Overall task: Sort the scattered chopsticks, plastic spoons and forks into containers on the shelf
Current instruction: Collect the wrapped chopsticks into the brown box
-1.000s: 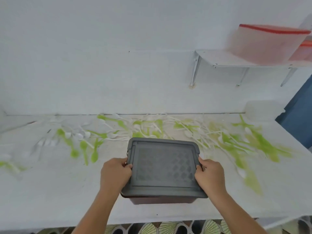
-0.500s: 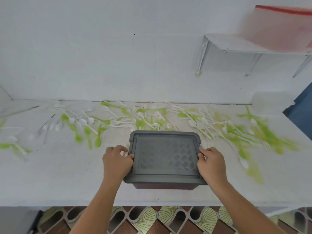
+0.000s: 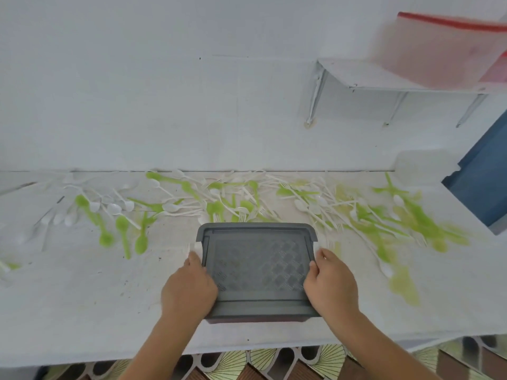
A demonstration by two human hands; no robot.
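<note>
Gray box (image 3: 258, 267) is down on the table (image 3: 82, 297) now, just in front of the spoons and forks (image 3: 214, 207). Left hand (image 3: 189, 289) and right hand (image 3: 332, 283) have slid along its sides, fingers curled on the edges. Probably opening it next, no sorting yet.

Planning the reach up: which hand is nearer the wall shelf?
Right. The right hand grips the right edge of the grey box, down-left of the shelf; the left hand grips its left edge, farther off.
</note>
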